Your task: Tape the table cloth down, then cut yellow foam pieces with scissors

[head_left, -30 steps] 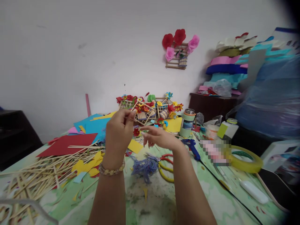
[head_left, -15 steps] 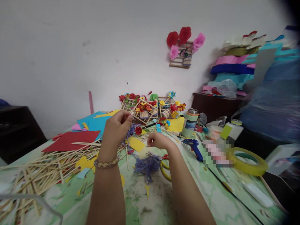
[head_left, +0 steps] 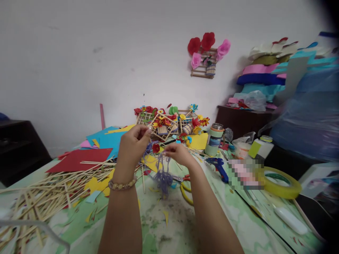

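Note:
A tangle of purple yarn hangs in loops from the pinched fingers of my right hand, just over the table. My left hand, with a beaded bracelet at the wrist, is raised a little higher, thumb and forefinger pressed together; what they pinch is too small to make out. More purple yarn shows behind the left fingers. Scissors with yellow and red handles lie beside the hanging yarn, partly hidden by my right forearm.
Thin wooden sticks and red paper cover the left side. Small stick frames with paper flowers stand against the wall. To the right are a flask, a blue glue gun and a yellow tape roll.
My right hand has risen slightly and lifted the yarn tangle, which lay on the table and now dangles in loops. My left hand has barely moved.

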{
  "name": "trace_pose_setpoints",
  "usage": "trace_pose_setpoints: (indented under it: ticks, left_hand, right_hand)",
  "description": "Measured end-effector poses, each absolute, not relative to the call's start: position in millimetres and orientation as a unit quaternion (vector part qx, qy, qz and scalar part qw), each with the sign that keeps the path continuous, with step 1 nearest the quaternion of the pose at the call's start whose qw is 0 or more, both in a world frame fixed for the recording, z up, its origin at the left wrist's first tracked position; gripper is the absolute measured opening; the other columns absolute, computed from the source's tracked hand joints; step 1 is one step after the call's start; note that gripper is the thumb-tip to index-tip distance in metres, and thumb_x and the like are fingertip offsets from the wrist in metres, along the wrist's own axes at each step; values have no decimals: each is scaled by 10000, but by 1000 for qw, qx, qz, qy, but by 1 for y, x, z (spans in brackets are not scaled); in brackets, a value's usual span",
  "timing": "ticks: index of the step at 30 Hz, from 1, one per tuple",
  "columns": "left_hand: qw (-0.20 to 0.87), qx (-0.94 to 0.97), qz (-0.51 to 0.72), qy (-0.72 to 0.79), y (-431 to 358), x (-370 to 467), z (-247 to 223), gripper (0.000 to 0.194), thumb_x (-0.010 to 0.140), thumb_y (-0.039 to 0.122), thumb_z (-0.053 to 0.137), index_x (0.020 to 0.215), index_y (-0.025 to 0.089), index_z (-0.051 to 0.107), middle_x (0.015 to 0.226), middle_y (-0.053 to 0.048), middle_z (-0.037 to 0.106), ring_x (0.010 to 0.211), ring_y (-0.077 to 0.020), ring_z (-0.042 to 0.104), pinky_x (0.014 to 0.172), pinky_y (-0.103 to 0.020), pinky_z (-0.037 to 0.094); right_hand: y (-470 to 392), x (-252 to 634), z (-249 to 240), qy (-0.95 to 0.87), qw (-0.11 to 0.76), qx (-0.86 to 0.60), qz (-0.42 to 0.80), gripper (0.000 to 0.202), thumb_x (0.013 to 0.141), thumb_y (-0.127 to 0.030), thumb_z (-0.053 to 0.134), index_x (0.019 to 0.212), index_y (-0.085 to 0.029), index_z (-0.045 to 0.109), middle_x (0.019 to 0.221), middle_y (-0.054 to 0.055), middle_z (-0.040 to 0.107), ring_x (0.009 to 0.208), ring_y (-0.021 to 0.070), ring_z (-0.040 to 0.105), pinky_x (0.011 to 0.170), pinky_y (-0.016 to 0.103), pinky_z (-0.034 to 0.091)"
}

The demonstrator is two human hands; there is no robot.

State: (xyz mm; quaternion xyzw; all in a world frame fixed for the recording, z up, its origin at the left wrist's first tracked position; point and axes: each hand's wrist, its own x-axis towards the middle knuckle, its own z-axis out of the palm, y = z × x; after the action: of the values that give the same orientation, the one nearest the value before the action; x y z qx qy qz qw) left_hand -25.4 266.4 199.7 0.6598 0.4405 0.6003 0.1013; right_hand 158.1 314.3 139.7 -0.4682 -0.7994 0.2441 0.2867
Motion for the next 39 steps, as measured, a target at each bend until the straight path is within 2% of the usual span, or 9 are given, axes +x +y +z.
trace_pose_setpoints:
  ticks: [5, 7, 9, 13, 17, 23, 29, 35, 39]
  left_hand:
    - [162, 755, 499, 394, 277, -15, 190, 518, 773, 452, 631, 1215, 205, 521, 1270, -103, 570, 1122, -224, 560, 900, -329, 455]
    - [208, 798, 425, 373, 282, -9, 184, 679, 730, 450, 673, 1322, 215, 439, 1325, -115, 536, 1181, -253, 529, 922, -352, 449]
    - [221, 818, 366, 384, 286, -5, 180, 617, 731, 429, 667, 1280, 201, 499, 1181, -104, 625, 1068, -258, 590, 852, -347, 471]
    - [172, 800, 342, 462, 294, -6, 177, 265, 807, 396, 553, 894, 173, 666, 821, -56, 672, 753, -218, 607, 656, -306, 430]
    - [172, 701, 513, 465, 305, -19, 173, 274, 839, 371, 500, 716, 176, 647, 709, -23, 630, 666, -164, 547, 608, -256, 381]
    - [274, 417, 737, 456, 317, -44, 169, 203, 792, 294, 467, 672, 157, 557, 416, 66, 364, 382, -90, 300, 416, -219, 222]
    - [320, 302, 772, 459, 317, -53, 173, 138, 587, 113, 493, 695, 162, 564, 530, 51, 525, 496, -90, 478, 520, -189, 379]
    - [296, 524, 632, 488, 305, -30, 179, 216, 571, 116, 566, 767, 178, 634, 804, -19, 662, 786, -170, 597, 718, -271, 458]
    - [412, 691, 460, 375, 280, 1, 183, 475, 660, 238, 661, 1127, 199, 585, 1176, -105, 632, 1085, -239, 577, 872, -354, 467]
  right_hand:
    - [294, 155, 165, -577, 651, -240, 431, 342, 630, -433, 782, 777, -169, 624, 677, -40, 597, 617, 72, 505, 605, 187, 406]
    - [286, 156, 173, -508, 700, -174, 470, 373, 590, -441, 814, 761, -182, 608, 661, -53, 598, 596, 64, 512, 601, 183, 422]
    - [278, 160, 182, -471, 727, -132, 482, 378, 575, -431, 834, 724, -188, 586, 645, -59, 592, 573, 61, 511, 575, 179, 432]
    - [260, 179, 198, -467, 742, -60, 477, 368, 616, -387, 835, 654, -188, 528, 548, -82, 490, 482, 39, 441, 464, 145, 387]
    - [245, 211, 205, -470, 753, -47, 458, 347, 695, -362, 790, 653, -192, 491, 500, -98, 371, 395, 20, 333, 375, 113, 323]
    - [241, 255, 197, -435, 775, -60, 455, 285, 714, -235, 752, 660, -195, 476, 461, -109, 324, 351, 22, 246, 320, 94, 279]
    - [245, 261, 194, -432, 781, -153, 425, 332, 684, -283, 768, 640, -188, 453, 451, -105, 319, 371, 28, 270, 323, 121, 230]
    - [247, 233, 198, -479, 737, -218, 425, 316, 662, -357, 774, 666, -181, 512, 455, -91, 377, 386, 27, 258, 361, 152, 184]
    - [249, 209, 197, -555, 655, -256, 444, 286, 675, -371, 775, 724, -162, 586, 487, -77, 424, 423, 25, 297, 404, 161, 199]
